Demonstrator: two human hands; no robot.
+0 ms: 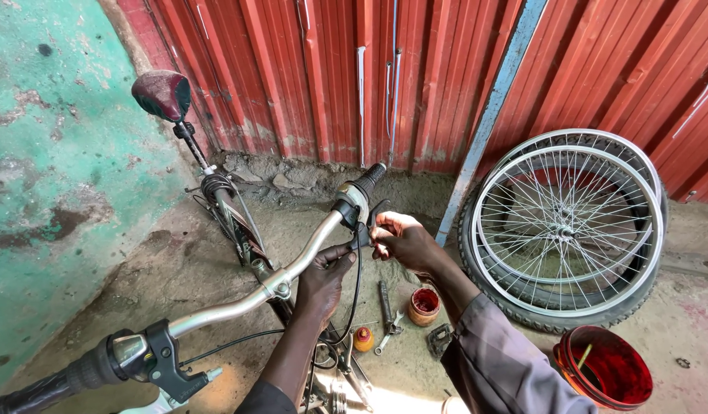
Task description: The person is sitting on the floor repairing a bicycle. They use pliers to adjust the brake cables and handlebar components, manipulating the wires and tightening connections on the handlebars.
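A bicycle stands below me with its silver handlebar [239,303] running from lower left to upper right. My left hand [323,280] reaches under the bar and pinches the black brake cable [357,287] just below the right brake lever [367,218]. My right hand [404,239] grips the same cable end at the lever, beside the black right grip [368,182]. The left grip and its brake lever [158,360] sit at the lower left. The dark red saddle [162,93] is at the upper left.
Two spoked wheels [566,228] and a tyre lean on the red corrugated wall [415,69]. A red bucket [613,368] sits at the lower right. A small red-filled tin [424,305], a spanner [388,330] and a small orange bottle [362,338] lie on the dirt floor. A green wall [47,153] stands left.
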